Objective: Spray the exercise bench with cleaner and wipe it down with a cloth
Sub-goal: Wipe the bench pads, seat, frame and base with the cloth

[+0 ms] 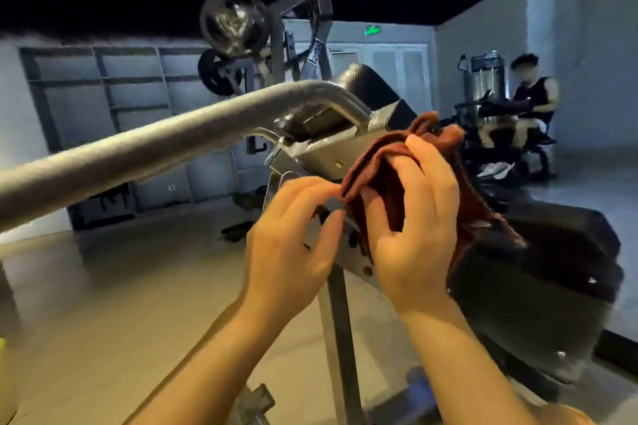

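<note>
A rust-brown cloth is bunched up between both hands, in front of the bench's grey metal frame. My right hand grips the cloth with fingers curled over its folds. My left hand pinches the cloth's lower left edge between thumb and fingertips. The bench's black padded seat lies to the right, below the cloth. A second black pad rises behind the frame. No spray bottle is in sight.
A thick grey padded bar crosses from the left edge to the frame. Weight plates hang on a rack behind. A person sits on a machine at the right. Open floor spreads to the left.
</note>
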The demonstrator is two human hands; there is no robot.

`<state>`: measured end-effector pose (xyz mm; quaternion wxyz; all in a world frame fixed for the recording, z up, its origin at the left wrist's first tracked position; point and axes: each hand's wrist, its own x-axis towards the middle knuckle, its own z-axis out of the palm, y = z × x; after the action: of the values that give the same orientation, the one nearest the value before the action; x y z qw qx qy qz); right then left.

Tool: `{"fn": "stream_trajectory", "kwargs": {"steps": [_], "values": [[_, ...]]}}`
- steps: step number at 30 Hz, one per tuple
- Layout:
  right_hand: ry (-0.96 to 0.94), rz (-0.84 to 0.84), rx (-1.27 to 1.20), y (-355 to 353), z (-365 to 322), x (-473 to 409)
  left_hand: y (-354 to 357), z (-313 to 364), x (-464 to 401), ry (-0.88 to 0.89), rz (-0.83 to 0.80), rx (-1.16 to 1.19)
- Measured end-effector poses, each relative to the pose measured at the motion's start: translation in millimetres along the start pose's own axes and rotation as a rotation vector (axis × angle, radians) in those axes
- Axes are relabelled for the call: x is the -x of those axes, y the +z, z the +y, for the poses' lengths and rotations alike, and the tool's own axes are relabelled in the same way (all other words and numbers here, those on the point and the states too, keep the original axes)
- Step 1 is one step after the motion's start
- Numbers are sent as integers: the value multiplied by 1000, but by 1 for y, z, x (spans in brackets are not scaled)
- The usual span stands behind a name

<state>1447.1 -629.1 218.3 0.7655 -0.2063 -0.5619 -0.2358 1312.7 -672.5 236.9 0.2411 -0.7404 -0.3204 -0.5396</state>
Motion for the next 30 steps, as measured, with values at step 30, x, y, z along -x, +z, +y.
{"fn": "stream_trajectory", "kwargs": {"steps": [30], "values": [[-99, -438, -161, 93, -118, -93, -184, 25, -1, -254, -149, -1127]]}}
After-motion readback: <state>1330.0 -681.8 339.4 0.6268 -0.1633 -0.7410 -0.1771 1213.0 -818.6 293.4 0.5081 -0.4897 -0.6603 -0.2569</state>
